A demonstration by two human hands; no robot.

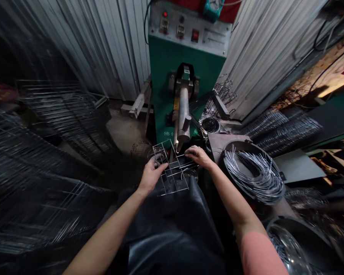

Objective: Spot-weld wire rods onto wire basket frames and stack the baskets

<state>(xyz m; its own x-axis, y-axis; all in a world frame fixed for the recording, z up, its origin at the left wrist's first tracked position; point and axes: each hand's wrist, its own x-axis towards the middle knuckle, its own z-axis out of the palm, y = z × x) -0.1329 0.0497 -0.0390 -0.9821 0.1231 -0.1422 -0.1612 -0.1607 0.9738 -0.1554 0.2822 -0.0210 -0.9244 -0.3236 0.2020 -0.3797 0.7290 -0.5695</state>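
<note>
My left hand [151, 173] is closed on the left side of a welded wire grid [172, 170], fingers hooked over its rods. My right hand [197, 156] lies palm-down across the grid's right side; I cannot tell whether it is clamped. The grid sits above my dark apron [166, 229], its far edge just under the steel arm [183, 110] of a green spot-welding machine [186, 65]. Right of my right hand, a round black pan [237, 146] holds a loose coil of cut wire rods [253, 172]. Farther back on my right, a metal basin [286, 240] holds more wire. Stacked wire racks [46, 183] lie left of my left hand.
</note>
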